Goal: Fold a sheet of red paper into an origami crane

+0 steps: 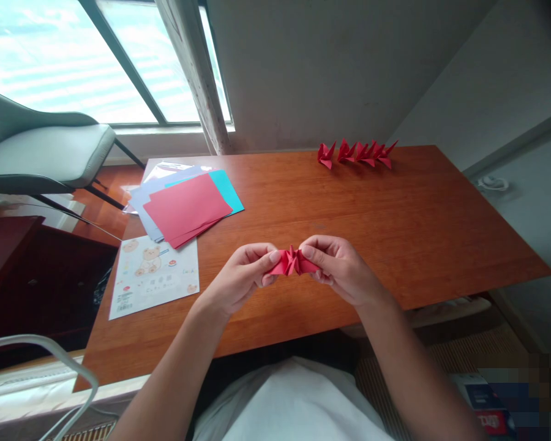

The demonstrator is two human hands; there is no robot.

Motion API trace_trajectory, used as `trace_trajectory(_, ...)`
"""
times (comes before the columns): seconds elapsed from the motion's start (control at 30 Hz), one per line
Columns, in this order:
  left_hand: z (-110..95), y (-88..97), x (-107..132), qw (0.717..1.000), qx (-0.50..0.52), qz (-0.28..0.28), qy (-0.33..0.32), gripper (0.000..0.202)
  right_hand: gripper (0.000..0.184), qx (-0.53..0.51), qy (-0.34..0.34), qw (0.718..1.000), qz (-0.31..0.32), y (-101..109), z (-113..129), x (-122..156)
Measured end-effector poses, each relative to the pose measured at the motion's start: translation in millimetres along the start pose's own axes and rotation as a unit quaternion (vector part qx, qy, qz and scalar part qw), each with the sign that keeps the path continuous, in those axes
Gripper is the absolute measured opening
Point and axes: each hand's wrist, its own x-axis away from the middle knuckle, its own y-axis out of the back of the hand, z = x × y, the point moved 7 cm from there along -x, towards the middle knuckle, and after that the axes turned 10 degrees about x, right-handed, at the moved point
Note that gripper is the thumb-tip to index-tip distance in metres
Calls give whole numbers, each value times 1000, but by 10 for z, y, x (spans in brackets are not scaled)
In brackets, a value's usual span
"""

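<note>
A small folded red paper figure (291,262) is held just above the wooden table (395,220), near its front edge. My left hand (243,275) pinches its left end with closed fingers. Its right end is pinched by my right hand (337,266). Several finished red folded paper figures (357,152) stand in a row at the far edge of the table. A stack of coloured paper sheets (186,205), red on top over blue and pale ones, lies at the left.
A printed sheet with a bear picture (156,275) lies at the front left. A grey chair (41,150) stands by the window to the left. A wall runs behind the table. A white cable loop (491,182) lies on the right ledge.
</note>
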Motion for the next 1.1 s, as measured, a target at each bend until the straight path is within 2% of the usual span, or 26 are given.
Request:
trace_trajectory(0.2,43,-2,-1,996,-5,51,66,37,29,-15,-54,996,75,-21,-28,5)
trace_trajectory(0.33,38,-11,-6,997,-3,49,61,36,29,-22,-57,995,79,-22,-23,1)
trace_trajectory(0.53,18,9,0,1000,21,-16,-13,35,27,-27,-16,999,-16,47,-20,-5)
trace_trajectory(0.73,16,-15,34,990,31,-92,-98,34,26,-27,17,994,-104,70,-76,18)
trace_trajectory(0.83,-1,-25,51,986,22,-110,-124,35,25,-22,27,991,-126,96,-93,27)
trace_trajectory(0.93,19,-20,41,992,22,-83,-96,35,26,-8,28,994,-101,116,-70,28)
trace_trajectory(1.1,84,-25,8,999,37,5,-13,36,28,-3,-7,1000,3,80,-21,25)
